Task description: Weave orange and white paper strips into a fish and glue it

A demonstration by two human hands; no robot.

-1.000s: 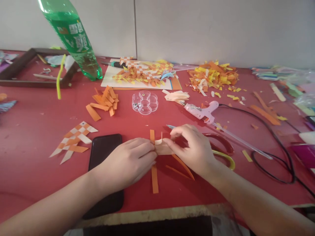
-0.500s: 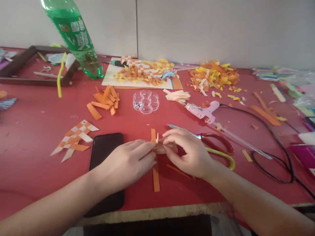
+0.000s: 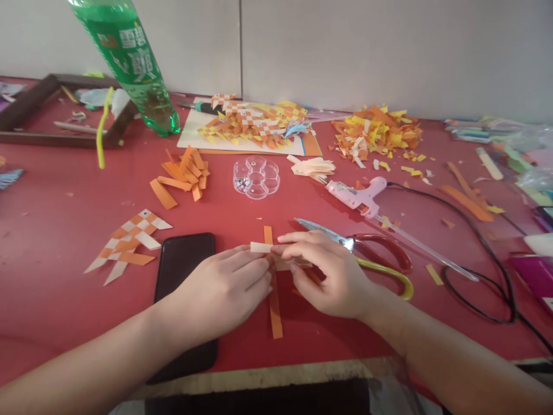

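Observation:
My left hand (image 3: 235,285) is closed, its fingertips pinching paper strips where they cross. An orange paper strip (image 3: 275,314) runs lengthwise under those fingertips and sticks out above and below. My right hand (image 3: 326,271) has its thumb and fingers closed on a pale cream paper strip (image 3: 260,248), whose flat end points left over the orange one. More cream paper shows between the hands; the crossing itself is mostly covered by fingers. Left of my left hand lies a woven orange-and-white paper fish (image 3: 136,236). Scissors (image 3: 324,230) with red and yellow handles lie behind my right hand.
A black phone (image 3: 185,259) lies under my left forearm. Beyond are orange strips (image 3: 186,173), a clear compartment tray (image 3: 271,173), cream strips (image 3: 313,167), a pink glue gun (image 3: 358,196) with a black cord, paper scraps (image 3: 380,132), woven pieces (image 3: 259,124) and a green bottle (image 3: 133,63).
The cream strip's end, upright before, now lies flat and points left across the orange strip. My right fingers have shifted slightly left; my left hand keeps its hold.

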